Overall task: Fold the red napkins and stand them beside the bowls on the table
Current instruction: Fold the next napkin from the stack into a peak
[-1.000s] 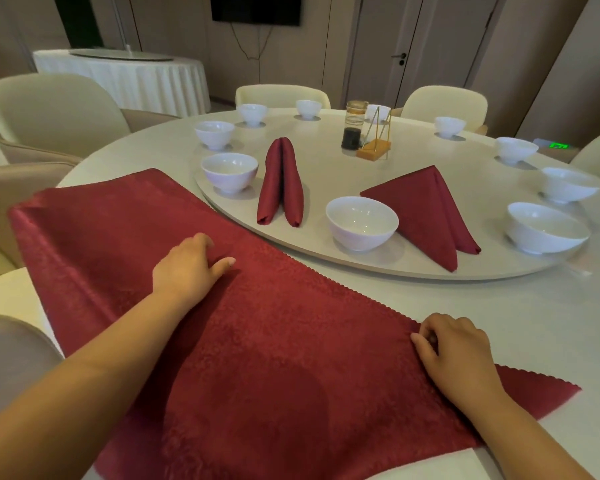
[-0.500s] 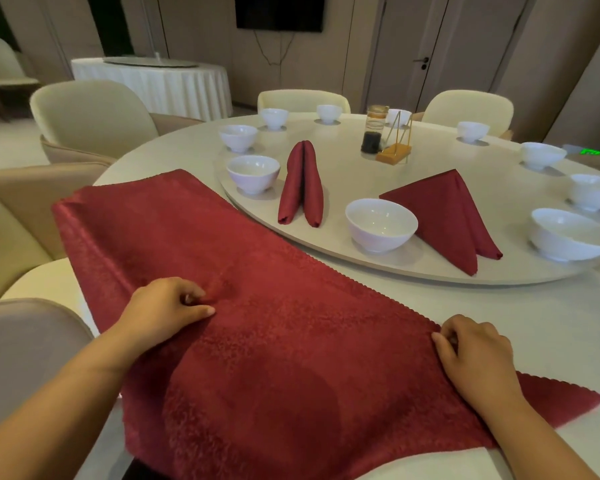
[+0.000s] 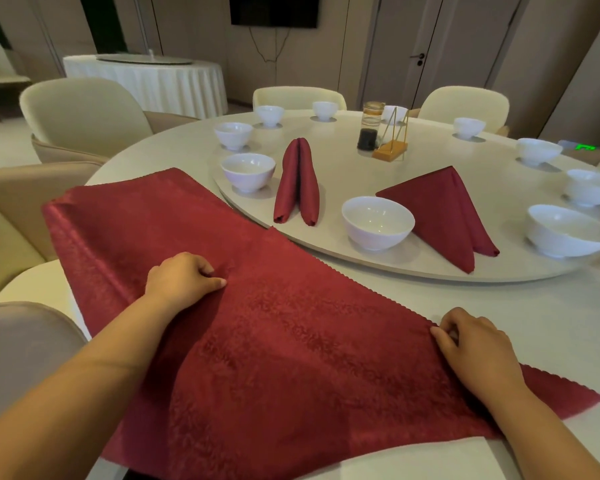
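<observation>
Left hand (image 3: 182, 280): you have drawn it back; it now pinches the napkin (image 3: 291, 323) mid-cloth.
Right hand (image 3: 471, 348): still gripping the scalloped edge.
Fold: beginning.

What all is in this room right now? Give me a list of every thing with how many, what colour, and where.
flat napkin: 1, red, spread at the table's near edge
folded napkins: 2, red, standing on the turntable, the other right of the near bowl
bowls: 11 visible, white, around the turntable rim
turntable: 1, cream, on the table
table: 1, cream, round
jar: 1, glass with dark contents, turntable centre
stand: 1, orange base with gold frame, beside the jar
chairs: at least 5, cream, around the table
far table: 1, white cloth, back left
screen: 1, black, on the wall
left hand: pinching the flat napkin
right hand: pinching its right edge
</observation>
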`<state>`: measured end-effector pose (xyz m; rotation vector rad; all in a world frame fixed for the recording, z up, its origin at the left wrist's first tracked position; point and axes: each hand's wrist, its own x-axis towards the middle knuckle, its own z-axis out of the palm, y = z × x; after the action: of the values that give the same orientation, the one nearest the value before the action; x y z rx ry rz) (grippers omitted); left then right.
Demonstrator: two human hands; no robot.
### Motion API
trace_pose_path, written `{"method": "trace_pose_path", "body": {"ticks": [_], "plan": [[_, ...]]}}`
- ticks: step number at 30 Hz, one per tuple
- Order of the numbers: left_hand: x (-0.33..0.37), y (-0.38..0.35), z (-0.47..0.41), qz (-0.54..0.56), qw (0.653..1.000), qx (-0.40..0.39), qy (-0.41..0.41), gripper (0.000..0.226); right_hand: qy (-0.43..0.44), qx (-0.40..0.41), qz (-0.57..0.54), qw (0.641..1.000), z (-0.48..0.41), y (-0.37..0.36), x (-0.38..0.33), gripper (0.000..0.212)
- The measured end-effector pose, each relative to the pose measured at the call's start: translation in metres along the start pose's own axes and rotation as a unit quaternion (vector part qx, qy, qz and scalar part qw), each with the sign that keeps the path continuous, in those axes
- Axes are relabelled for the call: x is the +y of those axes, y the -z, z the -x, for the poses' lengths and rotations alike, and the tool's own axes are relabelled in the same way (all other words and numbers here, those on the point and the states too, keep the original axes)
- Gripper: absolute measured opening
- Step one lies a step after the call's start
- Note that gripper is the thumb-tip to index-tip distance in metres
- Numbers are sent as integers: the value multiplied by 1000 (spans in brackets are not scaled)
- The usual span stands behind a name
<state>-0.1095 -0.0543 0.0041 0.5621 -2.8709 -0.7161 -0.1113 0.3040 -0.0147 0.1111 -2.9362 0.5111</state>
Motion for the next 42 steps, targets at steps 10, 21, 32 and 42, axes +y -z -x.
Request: {"method": "trace_pose_path", "body": {"ticks": [10,21,32,42], "plan": [[0,-3,-2,62,996,-2,60,18,15,31,-1,999,1,-5,0,16],[19,7,-14,70,991,109,12,9,39,28,-22,999,-1,-6,7,14],[28,-19,50,-98,984,23,-148,54,80,33,-6,996,3,-8,8,21],[37,-62,122,-116,961,-10,-253,47,73,17,36,997,10,4,-4,21]]}}
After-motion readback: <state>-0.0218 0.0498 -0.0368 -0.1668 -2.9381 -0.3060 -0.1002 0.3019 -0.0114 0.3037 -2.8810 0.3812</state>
